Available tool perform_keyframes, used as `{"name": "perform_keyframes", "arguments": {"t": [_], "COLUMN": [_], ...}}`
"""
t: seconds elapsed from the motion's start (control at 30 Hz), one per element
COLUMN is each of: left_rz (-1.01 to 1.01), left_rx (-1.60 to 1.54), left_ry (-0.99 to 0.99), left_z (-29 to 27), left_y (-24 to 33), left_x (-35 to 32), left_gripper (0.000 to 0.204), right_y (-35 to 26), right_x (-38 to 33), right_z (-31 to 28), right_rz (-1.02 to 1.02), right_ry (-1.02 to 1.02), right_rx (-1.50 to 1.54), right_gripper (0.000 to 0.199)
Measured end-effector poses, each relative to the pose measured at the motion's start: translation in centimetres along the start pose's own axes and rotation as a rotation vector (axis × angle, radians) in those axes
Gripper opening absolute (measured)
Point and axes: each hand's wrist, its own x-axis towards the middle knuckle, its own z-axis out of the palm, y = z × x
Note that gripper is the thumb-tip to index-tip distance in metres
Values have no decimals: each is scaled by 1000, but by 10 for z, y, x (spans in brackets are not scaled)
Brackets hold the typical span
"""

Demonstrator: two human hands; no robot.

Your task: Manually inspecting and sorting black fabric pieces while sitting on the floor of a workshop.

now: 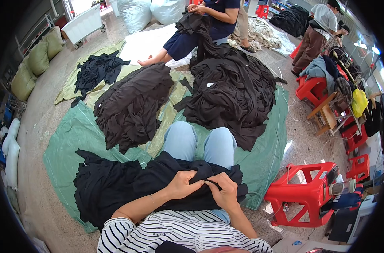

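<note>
A black garment (156, 179) lies across my lap and spreads to the left over a black cloth heap. My left hand (184, 184) pinches a fold of it with thumb and finger. Close beside it, fingertips nearly meeting, my right hand (223, 189) grips the same cloth. Whatever small detail sits between the fingertips is too small to make out. Beyond my knees, a neat stack of dark brown garments (135, 103) lies to the left and a loose, larger heap of dark brown garments (230, 92) to the right.
Green sheeting (67, 145) covers the floor beneath the heaps. A red plastic stool (301, 194) stands at my right with a glass jar (341, 187) on its side. Another person (215, 19) sits ahead handling dark cloth; someone else (318, 33) stands at far right. A white wheeled bin (84, 25) is far left.
</note>
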Motion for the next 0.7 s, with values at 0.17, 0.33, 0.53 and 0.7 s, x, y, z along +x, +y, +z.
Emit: {"name": "perform_keyframes", "arguments": {"t": [0.17, 0.33, 0.53, 0.7], "left_rz": [81, 65, -160, -224], "left_rx": [120, -157, -301, -411], "left_ry": [45, 204, 149, 243], "left_z": [0, 15, 9, -8], "left_y": [7, 9, 12, 21], "left_x": [-1, -1, -8, 0], "left_gripper": [14, 15, 16, 14], "right_y": [-2, 7, 18, -5], "right_x": [1, -2, -14, -12], "right_z": [4, 9, 19, 19], "right_rz": [88, 305, 636, 502], "right_ry": [4, 38, -53, -30], "right_rx": [34, 244, 533, 486], "right_gripper": [15, 9, 11, 9]}}
